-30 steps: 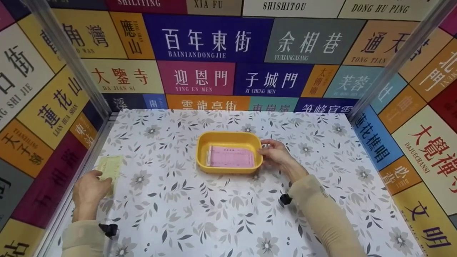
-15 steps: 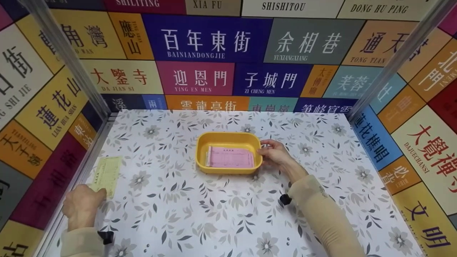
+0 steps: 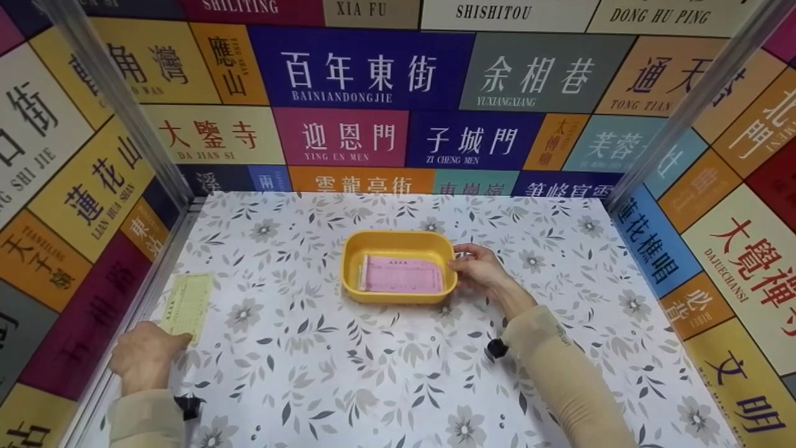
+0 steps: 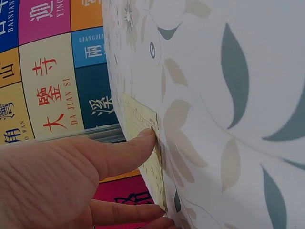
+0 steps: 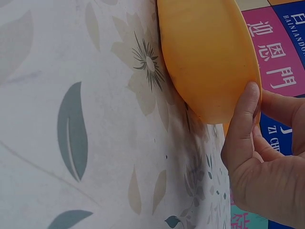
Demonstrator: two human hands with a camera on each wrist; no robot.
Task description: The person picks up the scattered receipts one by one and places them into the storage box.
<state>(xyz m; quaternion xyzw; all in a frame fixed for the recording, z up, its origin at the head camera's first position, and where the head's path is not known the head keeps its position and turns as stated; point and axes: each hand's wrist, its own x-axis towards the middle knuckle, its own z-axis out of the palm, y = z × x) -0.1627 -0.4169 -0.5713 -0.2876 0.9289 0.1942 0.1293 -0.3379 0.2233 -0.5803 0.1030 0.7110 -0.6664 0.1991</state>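
A yellow printed paper slip [image 3: 191, 302] lies flat at the table's left edge. My left hand [image 3: 144, 358] is at its near end. In the left wrist view, the thumb rests on the slip's face and the other fingertips touch its lower edge, with a gap between; the fingers look fairly straight. Mid-table stands a yellow plastic box [image 3: 398, 298] holding a pink printed pad [image 3: 404, 275]. My right hand [image 3: 488, 274] grips the box's right rim. The right wrist view shows the thumb [image 5: 245, 112] on the outer wall, fingers at the rim; their tips are partly hidden.
A white table [image 3: 373, 386] with a grey leaf-and-flower pattern spreads under everything. Colourful panels [image 3: 360, 68] with place names wall in the back and both sides. A metal rail [image 3: 168, 242] runs along the left edge, close to my left hand.
My left hand has slid from the middle of the yellow slip toward its near end, uncovering more of it; lately the thumb shifted slightly right. The right hand and box stay put.
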